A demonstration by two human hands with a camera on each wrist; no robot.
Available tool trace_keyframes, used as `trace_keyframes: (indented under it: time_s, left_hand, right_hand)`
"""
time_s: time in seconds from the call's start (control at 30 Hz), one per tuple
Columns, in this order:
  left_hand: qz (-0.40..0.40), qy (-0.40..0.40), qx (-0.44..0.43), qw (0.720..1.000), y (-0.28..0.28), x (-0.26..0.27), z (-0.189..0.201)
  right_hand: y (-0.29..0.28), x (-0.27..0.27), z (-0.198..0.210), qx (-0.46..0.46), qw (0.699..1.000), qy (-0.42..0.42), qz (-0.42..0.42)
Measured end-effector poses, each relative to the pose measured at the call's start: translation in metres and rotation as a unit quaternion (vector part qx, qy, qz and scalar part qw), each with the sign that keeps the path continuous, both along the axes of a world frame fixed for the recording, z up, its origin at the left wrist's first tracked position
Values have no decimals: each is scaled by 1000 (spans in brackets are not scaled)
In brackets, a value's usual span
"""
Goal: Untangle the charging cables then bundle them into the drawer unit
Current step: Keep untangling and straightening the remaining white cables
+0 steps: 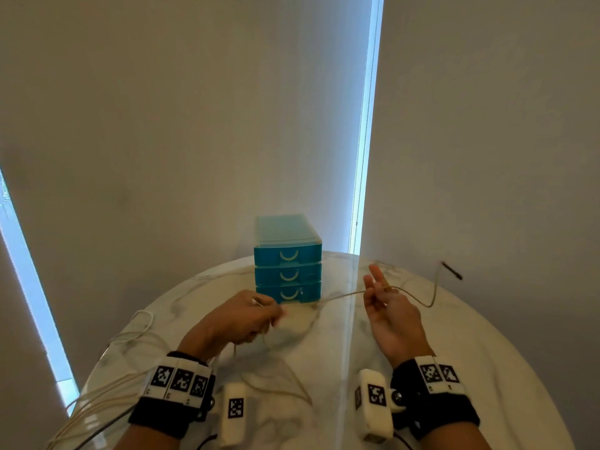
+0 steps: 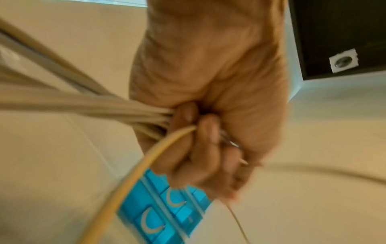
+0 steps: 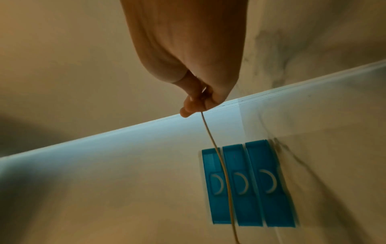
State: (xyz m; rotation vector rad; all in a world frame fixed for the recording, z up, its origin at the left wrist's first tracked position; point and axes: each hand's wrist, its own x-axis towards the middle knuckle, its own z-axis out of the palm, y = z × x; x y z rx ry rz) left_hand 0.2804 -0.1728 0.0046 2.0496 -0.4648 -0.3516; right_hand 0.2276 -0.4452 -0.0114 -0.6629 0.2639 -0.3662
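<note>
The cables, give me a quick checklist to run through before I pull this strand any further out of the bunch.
1. Left hand grips the cable bunch: ok, fingers curled round several strands.
2. Right hand pinches the single strand: ok, two fingers stick out straight.
3. Strand free of knots between the hands: cannot tell, it disappears into the left fist.
4. Free end with the dark plug clear of snags: ok, it hangs in the air past the table edge.
5. Drawer unit ready to receive cables: not ok, all three drawers are closed.
6. Loose cables on the table untangled: not ok.
</note>
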Motion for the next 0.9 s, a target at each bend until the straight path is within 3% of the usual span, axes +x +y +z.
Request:
trace_keyframes:
  time_s: [0.1, 0.2, 0.3, 0.4, 0.53, 0.6, 0.63, 0.67, 0.73, 0.77, 0.8, 0.9]
  left_hand:
    - [154, 20, -85, 984, -1, 16, -16]
    - [193, 25, -127, 972, 0, 19, -19]
    - [252, -41, -187, 949, 2, 15, -14]
    - [336, -133, -295, 885, 14, 16, -6]
    - [348, -207, -451, 795, 24, 12, 9]
    - [338, -263, -460, 778, 20, 5, 15]
    - [334, -289, -456, 773, 19, 2, 17]
    - [334, -308, -452, 767, 18, -1, 18]
    - [340, -333, -450, 756, 17, -5, 19]
    - [341, -341, -451, 750, 18, -6, 20]
    - [343, -349, -452, 746, 18, -6, 20]
    - [335, -356, -435, 756, 16, -5, 20]
  right_hand:
    - [19, 3, 2, -46, 999, -13, 20]
    - [33, 5, 7, -76, 996, -24, -35]
    - [19, 9, 19, -45, 990, -32, -129]
    - [-16, 12, 33, 17, 968, -32, -249]
    - [-25, 34, 88, 82, 920, -89, -374]
    - [21, 52, 124, 8, 945, -115, -307]
    - [58, 56, 138, -95, 967, -131, -197]
    - [96, 58, 144, -240, 960, -133, -48]
    - [155, 54, 143, -495, 841, -120, 184]
    - [168, 54, 139, -541, 802, -127, 217]
    - [171, 52, 136, -543, 800, -142, 215]
    - [140, 35, 121, -461, 855, -168, 168]
